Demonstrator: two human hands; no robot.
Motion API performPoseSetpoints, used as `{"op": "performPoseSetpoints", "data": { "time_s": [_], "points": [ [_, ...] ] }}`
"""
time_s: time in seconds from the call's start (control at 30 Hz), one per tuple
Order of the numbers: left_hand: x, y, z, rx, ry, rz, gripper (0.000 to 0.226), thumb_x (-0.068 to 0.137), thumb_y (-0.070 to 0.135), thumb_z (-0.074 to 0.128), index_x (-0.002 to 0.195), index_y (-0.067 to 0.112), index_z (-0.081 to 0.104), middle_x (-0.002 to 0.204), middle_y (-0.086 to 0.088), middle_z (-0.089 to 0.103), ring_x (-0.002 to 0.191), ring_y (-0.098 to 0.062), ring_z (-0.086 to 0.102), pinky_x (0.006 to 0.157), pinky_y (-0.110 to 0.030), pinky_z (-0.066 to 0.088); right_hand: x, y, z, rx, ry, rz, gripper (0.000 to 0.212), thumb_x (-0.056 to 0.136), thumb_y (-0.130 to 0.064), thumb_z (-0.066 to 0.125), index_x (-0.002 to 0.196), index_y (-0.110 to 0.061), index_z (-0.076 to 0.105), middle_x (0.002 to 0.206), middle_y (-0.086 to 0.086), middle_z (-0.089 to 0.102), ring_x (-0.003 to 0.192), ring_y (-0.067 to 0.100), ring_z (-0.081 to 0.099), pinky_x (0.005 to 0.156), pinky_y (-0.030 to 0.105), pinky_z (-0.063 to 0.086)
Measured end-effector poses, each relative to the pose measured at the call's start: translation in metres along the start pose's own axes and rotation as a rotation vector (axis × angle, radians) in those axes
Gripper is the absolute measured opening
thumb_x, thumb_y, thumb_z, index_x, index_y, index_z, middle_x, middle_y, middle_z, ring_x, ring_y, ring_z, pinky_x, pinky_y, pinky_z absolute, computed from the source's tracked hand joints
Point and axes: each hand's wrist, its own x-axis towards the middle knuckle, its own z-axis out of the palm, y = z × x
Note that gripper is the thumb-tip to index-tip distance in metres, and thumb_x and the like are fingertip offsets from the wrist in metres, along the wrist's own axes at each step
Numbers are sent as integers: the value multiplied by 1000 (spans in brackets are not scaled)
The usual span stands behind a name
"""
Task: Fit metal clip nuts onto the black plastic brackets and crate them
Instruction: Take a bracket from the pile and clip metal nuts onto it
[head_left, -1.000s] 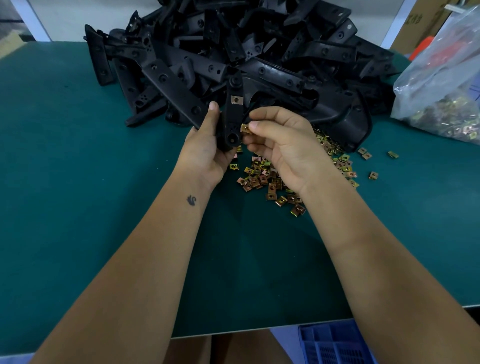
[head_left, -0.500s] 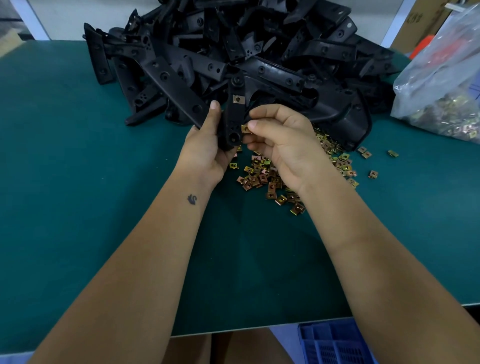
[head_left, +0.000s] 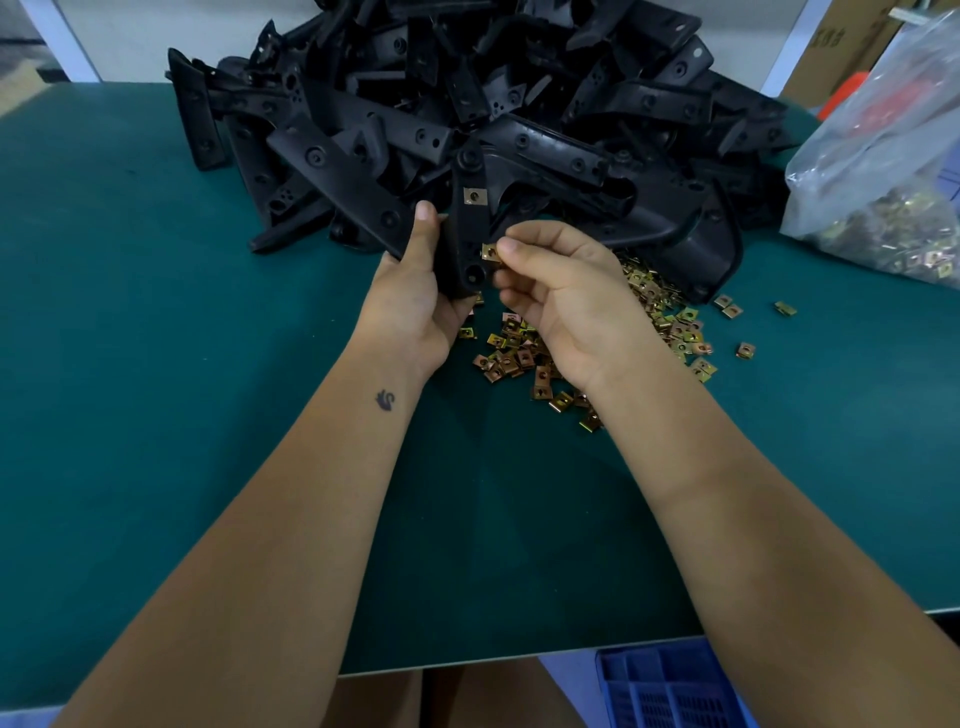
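Left hand (head_left: 415, 306) grips our bracket (head_left: 470, 234) upright at frame centre, long axis vertical, one nut already seated up top. Right hand (head_left: 561, 296) pinches a clip nut (head_left: 489, 252) touching the bracket's right edge; we'd push leftward. Loose nuts (head_left: 524, 353) below.

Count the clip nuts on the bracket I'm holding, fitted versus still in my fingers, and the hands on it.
Fitted clip nut on the held bracket: 1
Clip nut pinched by right hand: 1
Hands, with left hand: 2
Total: 4
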Motion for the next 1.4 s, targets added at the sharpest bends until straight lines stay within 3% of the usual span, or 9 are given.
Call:
{"op": "performPoseSetpoints", "data": {
  "time_s": [0.4,0.6,0.7,0.87,1.0,1.07,1.2,1.4],
  "points": [
    [2,-5,0,-6,-6,49,24,99,36,56,102,12,57,82,-4,77,78,-17,75,65,-30,59,0,3,1,-135,36,-49,13,86,-2,70,86,-15,67,68,-7,66,64,4,61,61,20,51],
    [2,-6,0,-47,-12,48,30,101,39,51,114,12,55,110,-11,73,88,-20,74,73,-34,60,1,4,3,-320,98,-82,9,93,-16,65,87,-18,71,83,0,70,73,11,63,63,23,53],
    [2,-5,0,-62,-19,44,31,103,39,47,112,12,59,105,-11,74,88,-21,73,69,-33,60,-1,4,4,-470,81,-156,9,90,-24,69,84,-19,73,73,-9,70,65,3,63,62,19,54],
    [0,-5,1,-68,-40,41,30,102,35,50,112,9,61,99,-12,75,93,-26,74,81,-44,61,-4,10,8,-757,82,-321,17,82,-34,76,86,-18,74,77,-8,71,74,3,65,69,22,53],
    [-2,-7,1,49,-107,71,31,105,31,46,117,9,63,110,-12,73,103,-25,71,89,-42,59,-5,9,6,-820,140,-393,17,86,-34,70,80,-18,72,73,-7,68,71,8,63,66,32,53],
    [-3,-6,2,73,-102,49,35,103,30,51,127,6,59,118,-13,71,107,-24,70,93,-42,57,-5,8,5,-837,176,-441,16,86,-34,69,76,-22,71,70,-11,66,69,4,60,62,25,46],
    [-2,-4,2,58,-37,5,46,97,25,65,134,2,52,122,-16,68,106,-25,70,89,-40,59,-4,8,3,-939,256,-528,16,86,-35,67,86,-21,74,83,-10,65,78,7,61,67,33,52],
    [3,-1,-1,-62,17,-23,46,95,14,65,136,-1,49,129,-21,61,100,-26,67,82,-36,61,-2,6,1,-1005,305,-580,14,87,-30,67,93,-18,71,88,-7,64,75,7,59,72,34,52]
  ]
}}
